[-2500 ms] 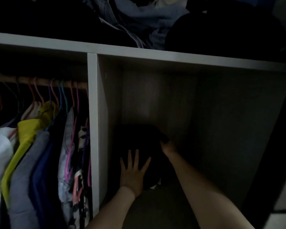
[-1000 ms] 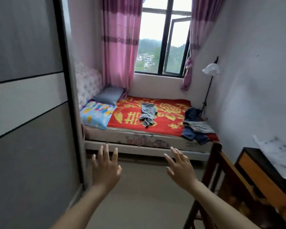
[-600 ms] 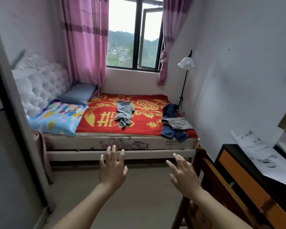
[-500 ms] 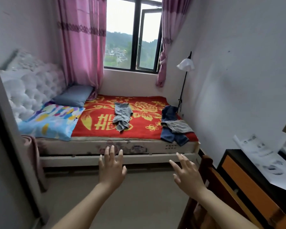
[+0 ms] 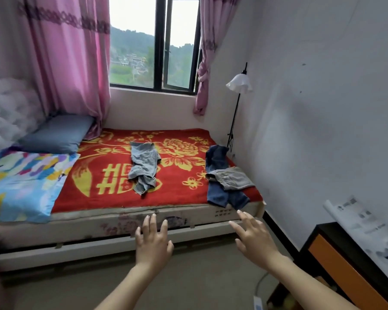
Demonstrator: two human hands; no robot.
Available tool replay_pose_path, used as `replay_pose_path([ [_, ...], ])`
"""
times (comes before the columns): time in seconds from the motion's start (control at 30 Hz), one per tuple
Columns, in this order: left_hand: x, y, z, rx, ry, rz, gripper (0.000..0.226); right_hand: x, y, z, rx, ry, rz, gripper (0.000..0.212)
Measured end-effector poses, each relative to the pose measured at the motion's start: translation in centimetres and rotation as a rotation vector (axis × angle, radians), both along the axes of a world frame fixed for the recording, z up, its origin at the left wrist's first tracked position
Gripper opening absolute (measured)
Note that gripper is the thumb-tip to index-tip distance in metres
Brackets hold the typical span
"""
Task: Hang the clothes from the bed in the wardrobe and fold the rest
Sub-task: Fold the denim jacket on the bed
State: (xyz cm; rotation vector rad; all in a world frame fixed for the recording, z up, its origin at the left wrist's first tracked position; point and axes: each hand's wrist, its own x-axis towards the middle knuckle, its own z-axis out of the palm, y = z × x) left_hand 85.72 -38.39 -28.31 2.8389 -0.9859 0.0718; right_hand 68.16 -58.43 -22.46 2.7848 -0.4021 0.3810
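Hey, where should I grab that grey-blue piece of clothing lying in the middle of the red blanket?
Take the grey-blue garment at its near, bunched end, probably coming over the front edge of the bed with the left hand: it lies lengthwise toward you, folds raised there, far end flat.

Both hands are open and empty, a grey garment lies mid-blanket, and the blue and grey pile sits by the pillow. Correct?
No: the head view shows the pile at the right edge of the blanket, near the lamp, not by the pillow. The rest holds.
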Motion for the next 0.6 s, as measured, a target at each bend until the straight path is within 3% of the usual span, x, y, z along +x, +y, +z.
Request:
replay_pose_path([
  [0.33,12.2,-11.6,0.6,0.021,-0.008,0.104,0.062,14.5,-13.4,-1.9,0.093,0.104,0.022,0.067],
  [0.6,19.7,-11.2,-2.1,0.124,0.101,0.337,0.064,26.6,-17.0,-6.3,0.286,0.309,0.170,0.058],
])
